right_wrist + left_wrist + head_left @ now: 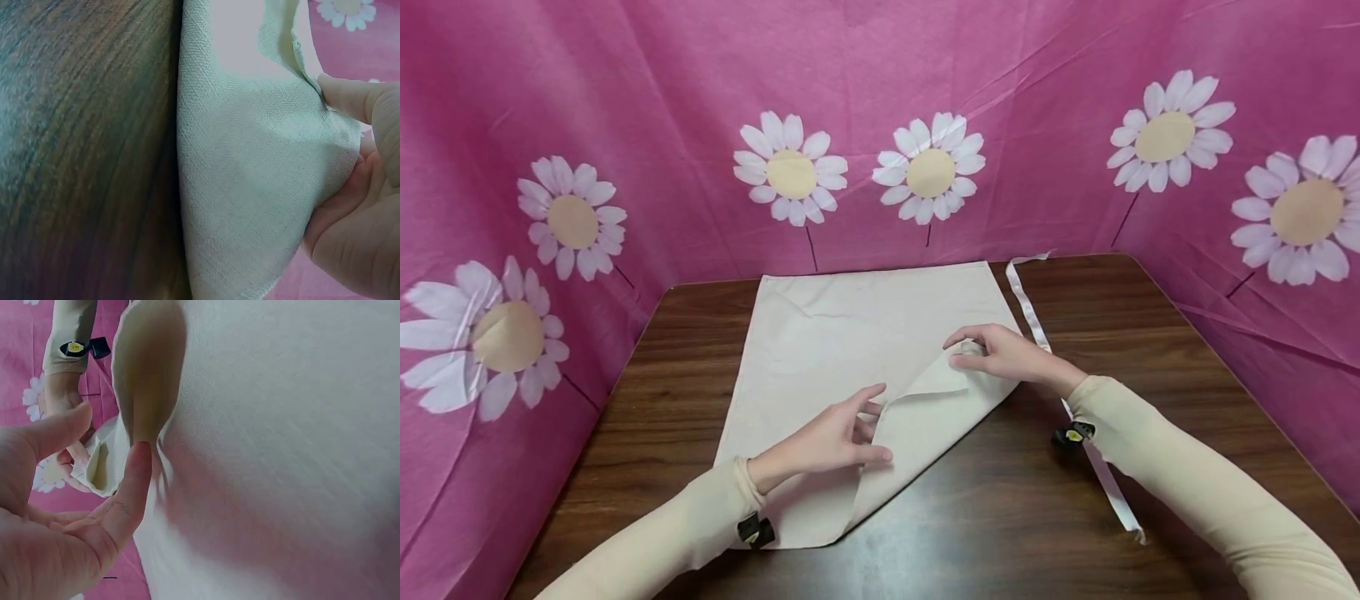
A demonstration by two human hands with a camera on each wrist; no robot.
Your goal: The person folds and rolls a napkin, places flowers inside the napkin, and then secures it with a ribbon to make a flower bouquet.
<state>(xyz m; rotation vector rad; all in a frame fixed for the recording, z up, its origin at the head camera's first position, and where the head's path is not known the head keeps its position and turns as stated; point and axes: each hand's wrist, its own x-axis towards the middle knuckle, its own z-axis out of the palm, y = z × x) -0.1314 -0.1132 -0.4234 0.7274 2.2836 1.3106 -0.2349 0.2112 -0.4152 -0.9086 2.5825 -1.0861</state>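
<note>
1. Large cream square fabric sheet [842,333] lies on a dark brown wood-grain table [677,375], its near right part turned up and over itself
2. Right hand [1006,357] pinches the turned-over edge between thumb and fingers
3. Left hand [823,439] is spread, thumb well apart, one fingertip touching the fold
4. Folding seems the step in hand; the next move likely calls for laying the flap down evenly
5. Narrow, shiny white ribbon [1028,310] lies right of the sheet; behind hangs a pink cloth backdrop [865,67] with white daisies [792,172]
</note>
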